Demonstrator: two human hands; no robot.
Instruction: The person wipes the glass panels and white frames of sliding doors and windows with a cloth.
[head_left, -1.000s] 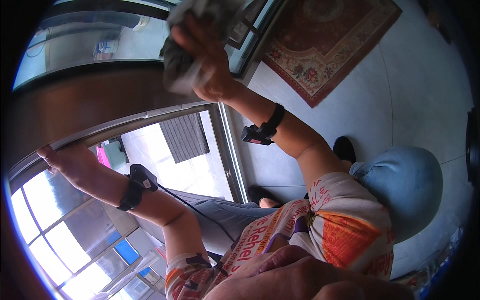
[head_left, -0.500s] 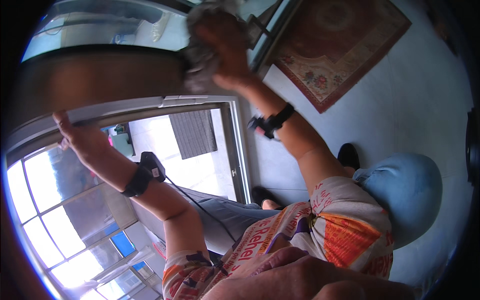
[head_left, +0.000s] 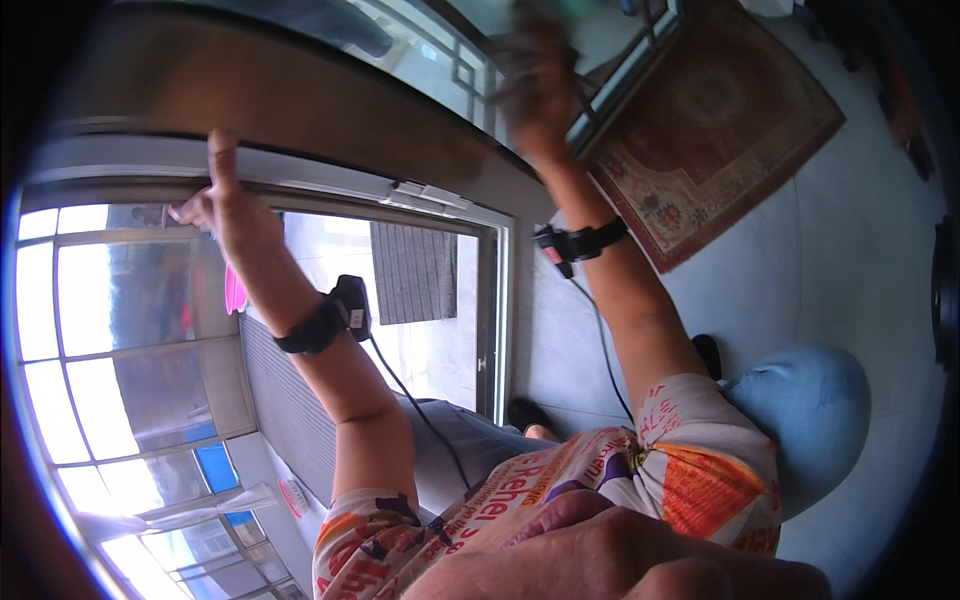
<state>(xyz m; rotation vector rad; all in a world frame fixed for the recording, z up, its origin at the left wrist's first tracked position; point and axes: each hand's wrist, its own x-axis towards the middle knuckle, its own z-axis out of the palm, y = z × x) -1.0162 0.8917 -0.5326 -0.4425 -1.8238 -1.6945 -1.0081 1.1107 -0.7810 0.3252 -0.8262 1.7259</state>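
My left hand (head_left: 240, 212) is at the grey metal door frame (head_left: 150, 158), its thumb laid up against the frame and its fingers hooked at the edge. A broad brown panel (head_left: 300, 115) runs along above that thumb. Higher and to the right, my right hand (head_left: 548, 95) is smeared by motion beside the glass pane (head_left: 420, 50). A crumpled grey cloth (head_left: 512, 85) is bunched in it, its outline blurred and dark. Both wrists carry black straps with small boxes and cables.
A red patterned rug (head_left: 710, 110) lies on the pale tiled floor at the upper right. Through the doorway a grey ribbed mat (head_left: 412, 270) shows on a bright floor. Large gridded windows (head_left: 110, 350) fill the left. A pink item (head_left: 234, 290) is beside my left forearm.
My view has shifted, with the doorway tilting. My right hand, with the cloth, has moved right and up along the panel toward the rug. My left hand is still at the frame, thumb now upright.
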